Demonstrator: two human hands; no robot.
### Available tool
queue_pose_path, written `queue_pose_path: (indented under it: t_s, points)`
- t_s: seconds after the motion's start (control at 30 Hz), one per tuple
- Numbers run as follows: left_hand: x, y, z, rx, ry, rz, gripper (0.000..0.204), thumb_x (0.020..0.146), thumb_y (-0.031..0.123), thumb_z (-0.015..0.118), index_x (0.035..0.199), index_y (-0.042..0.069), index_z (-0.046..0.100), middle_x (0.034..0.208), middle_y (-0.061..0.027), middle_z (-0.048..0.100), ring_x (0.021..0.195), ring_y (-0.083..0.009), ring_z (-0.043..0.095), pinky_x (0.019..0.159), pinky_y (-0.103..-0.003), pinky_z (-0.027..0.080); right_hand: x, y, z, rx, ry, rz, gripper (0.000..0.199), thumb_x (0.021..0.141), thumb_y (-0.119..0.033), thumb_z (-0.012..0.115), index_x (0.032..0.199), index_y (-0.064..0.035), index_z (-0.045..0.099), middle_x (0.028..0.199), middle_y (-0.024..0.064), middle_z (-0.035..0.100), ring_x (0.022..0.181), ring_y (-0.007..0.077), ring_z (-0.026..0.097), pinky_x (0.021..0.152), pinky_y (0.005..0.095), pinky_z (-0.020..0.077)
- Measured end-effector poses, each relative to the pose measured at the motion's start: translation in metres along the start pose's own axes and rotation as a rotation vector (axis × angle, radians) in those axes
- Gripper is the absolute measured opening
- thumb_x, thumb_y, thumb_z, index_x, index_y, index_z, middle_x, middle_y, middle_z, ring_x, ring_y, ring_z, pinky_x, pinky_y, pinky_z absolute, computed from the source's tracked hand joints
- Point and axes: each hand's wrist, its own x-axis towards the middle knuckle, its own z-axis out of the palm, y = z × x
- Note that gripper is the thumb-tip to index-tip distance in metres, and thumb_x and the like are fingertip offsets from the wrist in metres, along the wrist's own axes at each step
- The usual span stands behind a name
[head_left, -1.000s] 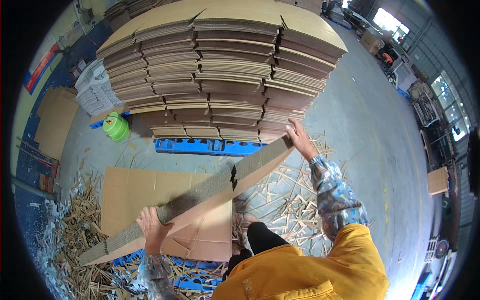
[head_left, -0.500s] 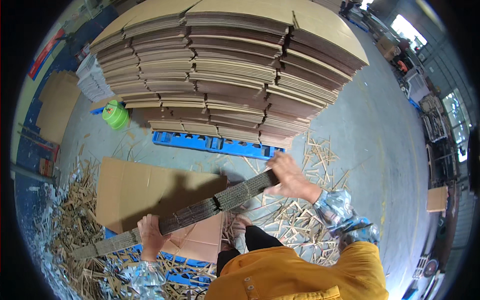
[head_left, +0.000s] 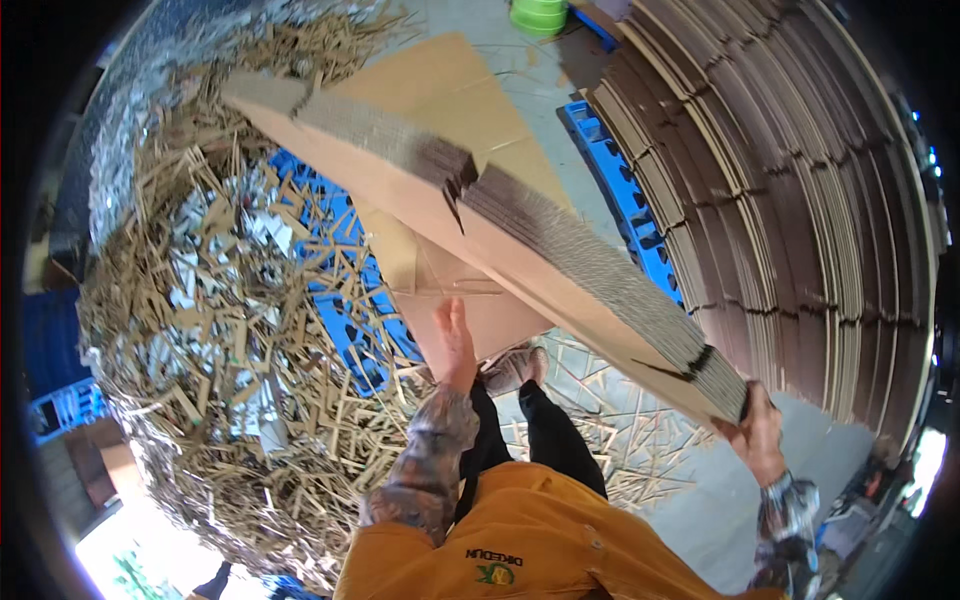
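Note:
A thick bundle of flat cardboard sheets [head_left: 400, 205] slants across the view from upper left to lower right, its layered edges facing up. My right hand [head_left: 757, 432] grips the bundle's lower right end, thumb and fingers round the edge. My left hand [head_left: 456, 345] is open below the middle of the bundle, fingers stretched out and apart from it. Behind the bundle, a large flat cardboard sheet [head_left: 425, 85] lies low, partly over a blue pallet [head_left: 345, 320]; the bundle hides part of the sheet.
Cardboard offcuts [head_left: 310, 490] and pale scraps heap up on the left, with more strips around my feet. At right, a tall stack of flat cardboard [head_left: 790, 210] stands on another blue pallet [head_left: 630, 200]. A green tub [head_left: 540, 15] is at the top.
My view has turned left, so the tall stack now appears at right. The bundle's slope has reversed, with its right end lower. My left hand has let go; my right still grips the end.

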Motion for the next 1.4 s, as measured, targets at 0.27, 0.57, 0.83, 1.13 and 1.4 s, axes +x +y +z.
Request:
queue_pose_path:
  t_s: [0.27,0.57,0.83,1.13,1.4]
  points:
    - [-0.070,-0.121,0.184,-1.525,-0.270,-0.841,0.078,0.095,0.068,0.030,0.148,0.011,0.033,0.147,-0.0096,0.041,0.131,-0.0284,0.042,0.113,-0.043,0.029,-0.006,-0.172,-0.128,-0.164,-0.125,0.272,0.092,0.048,-0.023,0.088,0.125,0.0006,0.044,0.102,0.0145,0.064,0.092,0.0326,0.061,0.084,0.0423,0.0456]
    - [-0.091,-0.124,0.130,-1.804,-0.190,-0.888,0.085,0.090,0.074,0.032,0.151,0.015,0.028,0.151,-0.0067,0.036,0.137,-0.0295,0.036,0.114,-0.046,0.029,0.004,-0.192,-0.163,-0.155,-0.086,0.123,0.082,0.046,-0.031,0.089,0.112,0.0030,0.054,0.089,0.0173,0.068,0.077,0.0310,0.069,0.073,0.0383,0.0528]
    - [-0.005,-0.139,0.036,-1.565,-0.161,-0.660,0.082,0.091,0.071,0.037,0.149,0.014,0.030,0.147,-0.0087,0.042,0.132,-0.0302,0.040,0.110,-0.048,0.033,0.090,-0.153,-0.165,0.204,-0.077,0.113,0.079,0.052,-0.031,0.088,0.115,0.0069,0.057,0.098,0.0140,0.067,0.093,0.0206,0.064,0.085,0.0323,0.0484]
    - [0.106,-0.161,-0.220,-0.720,-0.184,-0.712,0.061,0.095,0.049,0.054,0.138,0.006,0.047,0.132,-0.0089,0.055,0.117,-0.0217,0.055,0.099,-0.036,0.045,0.179,-0.051,0.072,0.894,-0.344,0.439,0.051,0.069,-0.025,0.077,0.111,0.0017,0.064,0.099,0.0076,0.068,0.091,0.0174,0.063,0.086,0.0294,0.0478]
    - [0.133,-0.153,-0.301,-0.449,-0.321,-0.740,0.057,0.087,0.037,0.069,0.130,0.003,0.054,0.118,-0.0077,0.063,0.106,-0.0196,0.060,0.090,-0.035,0.049,0.108,-0.047,0.255,1.324,-0.737,0.698,0.043,0.084,-0.020,0.066,0.122,-0.0004,0.058,0.108,0.0086,0.066,0.097,0.0182,0.063,0.089,0.0322,0.0487]
